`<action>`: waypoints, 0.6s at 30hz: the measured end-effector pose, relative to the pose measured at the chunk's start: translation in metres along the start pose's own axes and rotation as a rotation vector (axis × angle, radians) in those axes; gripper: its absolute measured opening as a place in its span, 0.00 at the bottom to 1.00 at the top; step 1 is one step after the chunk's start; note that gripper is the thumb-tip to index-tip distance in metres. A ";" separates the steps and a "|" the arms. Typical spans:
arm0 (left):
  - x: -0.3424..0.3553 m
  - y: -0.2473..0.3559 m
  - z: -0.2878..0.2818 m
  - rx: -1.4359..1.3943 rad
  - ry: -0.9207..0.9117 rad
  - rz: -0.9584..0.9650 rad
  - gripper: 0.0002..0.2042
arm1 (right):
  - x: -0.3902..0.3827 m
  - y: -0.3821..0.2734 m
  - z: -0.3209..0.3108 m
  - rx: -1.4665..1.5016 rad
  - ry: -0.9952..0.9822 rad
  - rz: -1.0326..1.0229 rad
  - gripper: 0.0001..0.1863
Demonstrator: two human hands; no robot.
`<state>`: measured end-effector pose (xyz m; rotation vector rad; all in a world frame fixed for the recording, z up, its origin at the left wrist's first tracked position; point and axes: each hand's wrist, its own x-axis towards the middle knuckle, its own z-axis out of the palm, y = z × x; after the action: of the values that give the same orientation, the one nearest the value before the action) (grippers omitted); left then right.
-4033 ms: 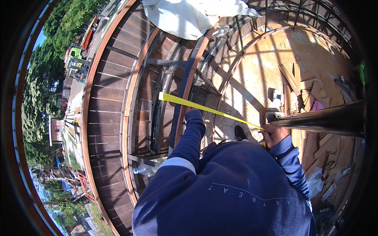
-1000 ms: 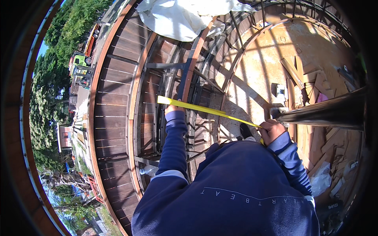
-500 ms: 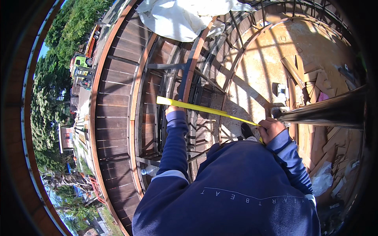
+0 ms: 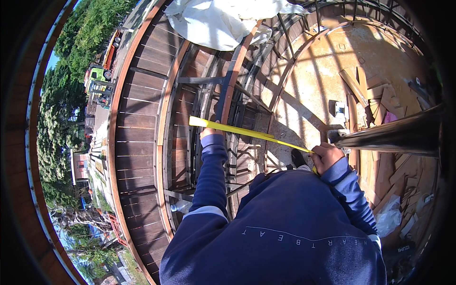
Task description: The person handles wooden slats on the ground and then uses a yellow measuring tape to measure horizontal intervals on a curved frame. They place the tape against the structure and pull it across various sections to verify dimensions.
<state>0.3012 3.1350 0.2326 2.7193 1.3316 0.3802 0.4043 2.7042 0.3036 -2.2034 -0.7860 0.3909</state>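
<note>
A yellow tape measure blade [image 4: 247, 131] stretches across in front of me, from the wooden rail at left to my right side. My left hand [image 4: 209, 130] is closed around the blade near its left end, by the dark-stained part of a wooden rail [image 4: 229, 85]. Part of those fingers is hidden under the blade. At the other end my right hand [image 4: 327, 157] is closed on the tape, with a bit of yellow showing just below the fingers. The tape's case is mostly hidden by that hand.
Curved wooden slats [image 4: 137, 142] and dark metal framing lie at left. White sheeting [image 4: 204, 23] drapes over the top. A dark post [image 4: 389, 135] juts in from the right, above scattered wood boards [image 4: 394, 180]. A plastic bottle [image 4: 180, 206] sits by my left sleeve.
</note>
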 end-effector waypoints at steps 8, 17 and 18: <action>0.002 -0.001 0.003 0.017 0.008 -0.006 0.20 | 0.001 0.000 0.000 0.004 -0.005 0.008 0.08; -0.001 -0.016 0.001 0.021 0.020 -0.004 0.21 | 0.003 0.000 -0.001 0.016 -0.022 -0.017 0.07; -0.004 -0.018 -0.004 -0.021 0.019 -0.020 0.22 | 0.003 0.003 -0.001 0.026 -0.021 -0.034 0.07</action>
<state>0.2842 3.1427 0.2321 2.6899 1.3505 0.4174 0.4085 2.7042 0.3017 -2.1619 -0.8241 0.4060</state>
